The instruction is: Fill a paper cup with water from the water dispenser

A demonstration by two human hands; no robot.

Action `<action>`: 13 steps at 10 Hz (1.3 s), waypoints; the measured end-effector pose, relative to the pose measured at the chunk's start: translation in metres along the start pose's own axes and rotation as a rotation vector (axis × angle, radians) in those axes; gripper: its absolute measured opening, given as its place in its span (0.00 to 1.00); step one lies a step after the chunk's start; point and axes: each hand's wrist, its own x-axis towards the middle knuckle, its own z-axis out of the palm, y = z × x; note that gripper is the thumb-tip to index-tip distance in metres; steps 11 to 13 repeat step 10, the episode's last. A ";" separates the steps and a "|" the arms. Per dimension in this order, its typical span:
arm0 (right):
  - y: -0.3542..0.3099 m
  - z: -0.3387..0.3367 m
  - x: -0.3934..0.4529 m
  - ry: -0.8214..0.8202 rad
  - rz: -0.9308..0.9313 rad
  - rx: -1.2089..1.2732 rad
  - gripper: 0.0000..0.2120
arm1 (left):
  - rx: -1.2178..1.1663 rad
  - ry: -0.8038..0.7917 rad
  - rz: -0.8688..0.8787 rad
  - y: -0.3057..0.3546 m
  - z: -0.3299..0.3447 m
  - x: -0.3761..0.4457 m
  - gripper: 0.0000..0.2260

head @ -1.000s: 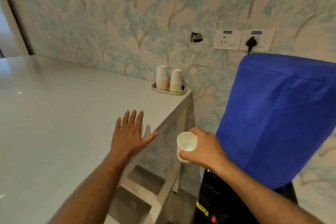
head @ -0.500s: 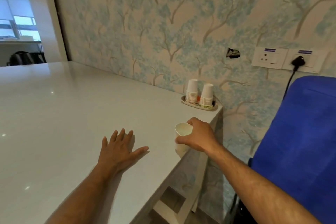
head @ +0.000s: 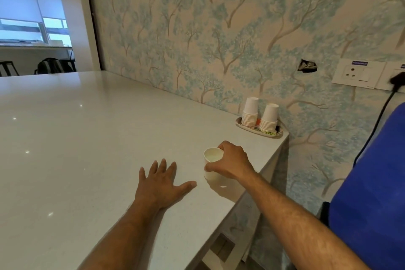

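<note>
A white paper cup (head: 210,161) stands upright on the white table (head: 87,138) near its right edge, with pale liquid visible inside. My right hand (head: 232,161) is wrapped around the cup's side from the right. My left hand (head: 161,183) lies flat on the table, palm down and fingers spread, just left of the cup and holding nothing. The water dispenser's bottle under a blue cover (head: 372,193) fills the right edge of the view; its taps are out of sight.
Two upside-down stacks of paper cups (head: 259,114) stand on an oval tray (head: 243,124) at the table's far right corner against the tree-patterned wall. A wall socket (head: 359,73) with a black plug and cable sits above the dispenser. A gap separates table and dispenser.
My right hand has carried the cup leftward from beside the dispenser over the table edge and down onto the tabletop. The view has swung left. My left hand stays flat on the table.
</note>
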 end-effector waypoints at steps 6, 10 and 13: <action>-0.003 0.012 0.012 -0.050 -0.028 -0.047 0.44 | -0.005 0.031 -0.004 -0.001 0.006 0.006 0.59; 0.014 -0.006 -0.018 -0.011 0.041 0.174 0.49 | -0.020 0.032 0.021 0.001 -0.003 -0.001 0.59; 0.014 -0.006 -0.018 -0.011 0.041 0.174 0.49 | -0.020 0.032 0.021 0.001 -0.003 -0.001 0.59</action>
